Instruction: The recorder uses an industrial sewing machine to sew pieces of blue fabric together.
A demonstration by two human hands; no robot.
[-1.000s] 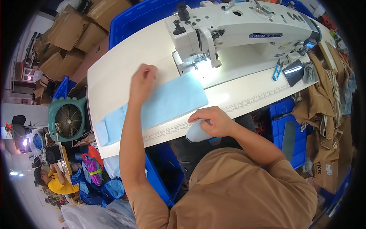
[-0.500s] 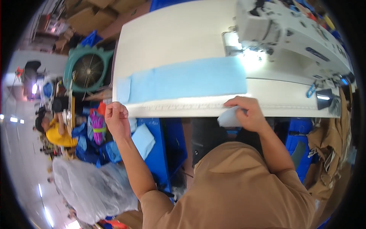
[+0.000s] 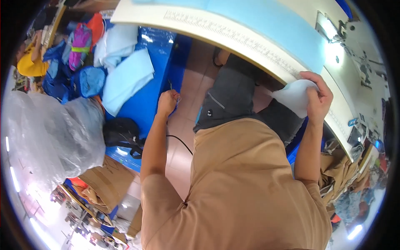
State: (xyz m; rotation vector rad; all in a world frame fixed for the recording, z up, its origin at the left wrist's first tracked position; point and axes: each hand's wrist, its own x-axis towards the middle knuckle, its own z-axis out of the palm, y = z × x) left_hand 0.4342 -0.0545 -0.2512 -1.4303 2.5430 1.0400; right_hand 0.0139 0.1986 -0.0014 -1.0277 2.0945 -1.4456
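Observation:
Pinched between the thumb and fingers of my right hand [image 3: 320,98] is a small pale fabric piece [image 3: 293,96], which hangs at the table's front edge above my lap. My left hand [image 3: 168,102] is closed, low beside the blue bench. Something thin and whitish shows at its fingers, too small to name. A long light-blue fabric strip [image 3: 266,25] lies flat on the white sewing table [image 3: 200,26], behind the ruler scale [image 3: 225,31] printed along its front. At the right, the lit sewing machine [image 3: 354,50] stands beside the strip's end.
On the blue bench [image 3: 156,41] to my left lie folded light-blue fabric [image 3: 128,79] and a black bag [image 3: 123,132]. Clear plastic sheeting [image 3: 54,137] bulges farther left, with a cardboard box [image 3: 107,181] below it. A person in yellow [image 3: 31,62] is at the far left.
My view has swung down and left. My left hand has dropped from the table's left front corner to beside the bench. My right hand still holds the pale fabric at the table edge.

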